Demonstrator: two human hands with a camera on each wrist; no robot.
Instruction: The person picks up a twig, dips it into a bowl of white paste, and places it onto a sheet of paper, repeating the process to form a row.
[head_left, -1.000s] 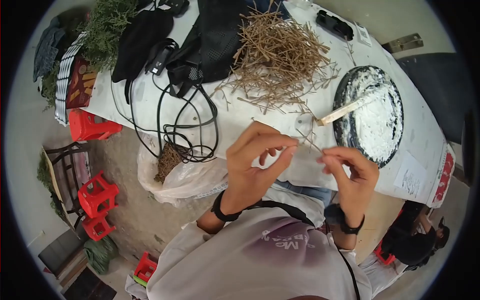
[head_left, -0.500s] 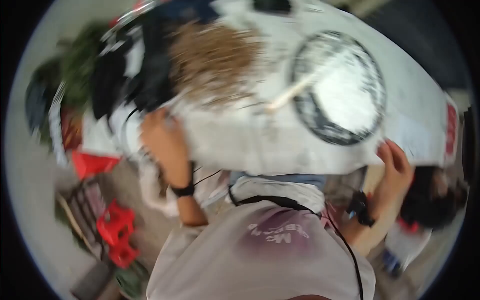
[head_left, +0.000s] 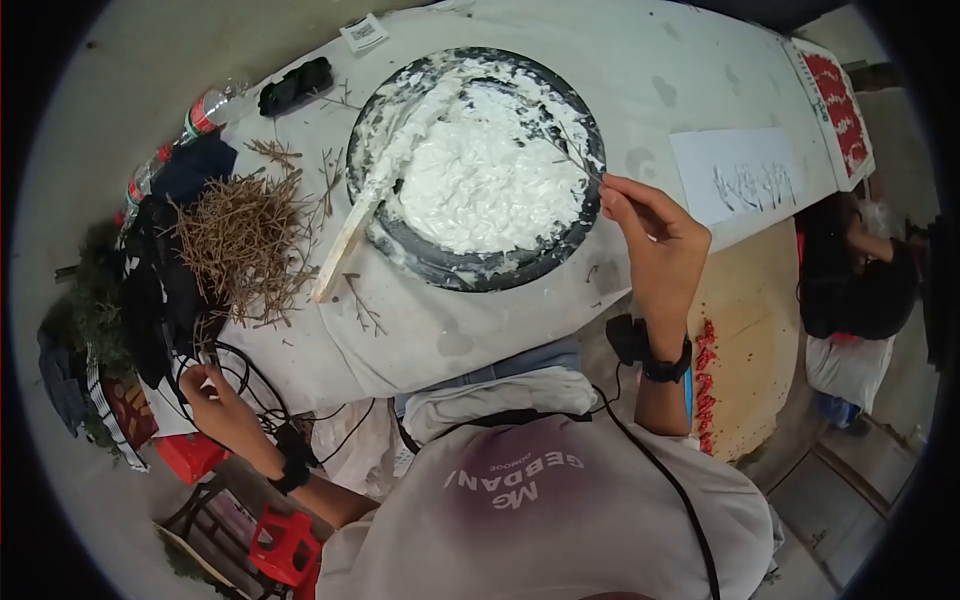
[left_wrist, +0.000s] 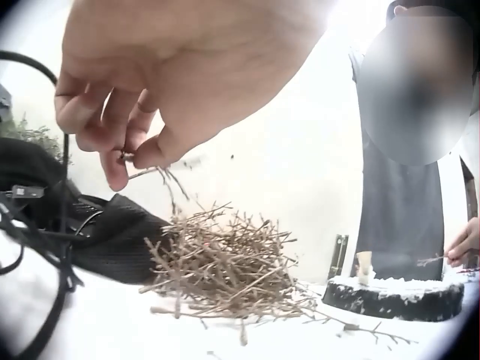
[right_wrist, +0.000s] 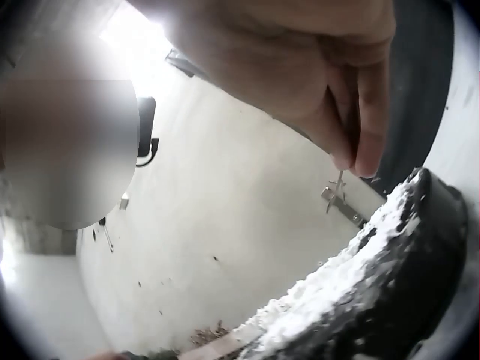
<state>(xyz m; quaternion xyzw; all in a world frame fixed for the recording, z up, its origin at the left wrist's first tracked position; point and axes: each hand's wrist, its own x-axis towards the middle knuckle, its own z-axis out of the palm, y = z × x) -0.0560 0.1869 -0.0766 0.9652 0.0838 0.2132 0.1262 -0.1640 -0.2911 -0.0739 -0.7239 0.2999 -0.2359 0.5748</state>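
1. The hands, joined on one twig before the chest a second ago, are now found well apart.
2. Right hand (head_left: 655, 245): a thin twig (head_left: 570, 155) is pinched between thumb and forefinger and held over the right rim of the black pan (head_left: 470, 275) of white paste.
3. Left hand (head_left: 215, 395): a second twig (left_wrist: 154, 172) is pinched in curled fingers, near the twig pile (head_left: 245, 245), beside the cables (head_left: 235, 375).
4. Judged: the work is moved on from handling the twig to pasting it.
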